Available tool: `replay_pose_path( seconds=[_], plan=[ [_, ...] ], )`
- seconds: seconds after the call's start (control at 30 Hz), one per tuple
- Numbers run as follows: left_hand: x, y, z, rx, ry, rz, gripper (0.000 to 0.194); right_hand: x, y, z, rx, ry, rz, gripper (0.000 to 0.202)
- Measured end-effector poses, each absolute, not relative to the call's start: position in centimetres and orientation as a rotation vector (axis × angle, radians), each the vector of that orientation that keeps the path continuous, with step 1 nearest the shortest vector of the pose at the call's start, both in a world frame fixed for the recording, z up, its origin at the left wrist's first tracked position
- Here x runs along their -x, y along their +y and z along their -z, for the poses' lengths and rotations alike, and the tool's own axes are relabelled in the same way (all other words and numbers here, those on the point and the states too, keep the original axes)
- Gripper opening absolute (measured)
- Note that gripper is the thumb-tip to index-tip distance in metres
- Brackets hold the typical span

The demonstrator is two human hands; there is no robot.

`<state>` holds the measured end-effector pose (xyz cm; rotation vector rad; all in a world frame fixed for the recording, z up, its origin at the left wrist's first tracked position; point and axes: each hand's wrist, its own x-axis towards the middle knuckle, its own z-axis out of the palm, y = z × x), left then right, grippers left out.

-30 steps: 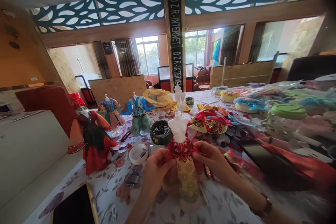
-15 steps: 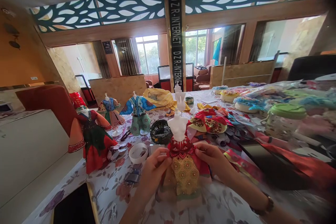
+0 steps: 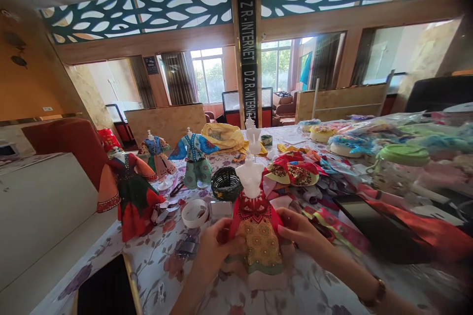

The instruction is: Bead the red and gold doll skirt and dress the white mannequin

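Note:
A small white mannequin stands upright in front of me, its shoulders bare. It wears a doll skirt with a red patterned waist, red sides, a gold patterned front panel and a green band near the hem. My left hand pinches the skirt's left side between thumb and fingers. On the opposite side, my right hand has its fingers closed on the red cloth edge. Behind the mannequin is a black woven basket, and a white tape roll lies left of it.
Several dressed mannequins, one in a red and green dress, stand at the left. A phone lies front left. At the right are a dark tablet, a fabric pile and a green-lidded jar.
Both hands have moved from the skirt's waist down to its sides. The red side cloth now hangs spread beside the gold panel, and the green hem band shows more clearly.

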<state>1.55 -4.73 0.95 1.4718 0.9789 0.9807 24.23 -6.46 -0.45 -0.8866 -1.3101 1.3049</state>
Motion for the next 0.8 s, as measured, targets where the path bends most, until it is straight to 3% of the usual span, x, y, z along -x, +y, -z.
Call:
replay_pose_path(
  seconds=[0.27, 0.5, 0.8],
  plan=[
    [-1.2, -5.3, -0.7, -1.474, 0.972, -0.974, 0.021, -25.9, -5.8, 2.9, 0.896, -1.3, -1.326, 0.029],
    [-0.8, -5.4, -0.7, -1.346, 0.823, -0.851, 0.035, -27.1, -6.5, 2.7, 0.869, -1.361, -1.432, 0.024],
    [-0.3, -5.4, 0.5, -1.437, 0.914, -0.793, 0.039, -26.7, -6.1, 4.0, 0.936, -1.478, -1.339, 0.048]
  ],
)
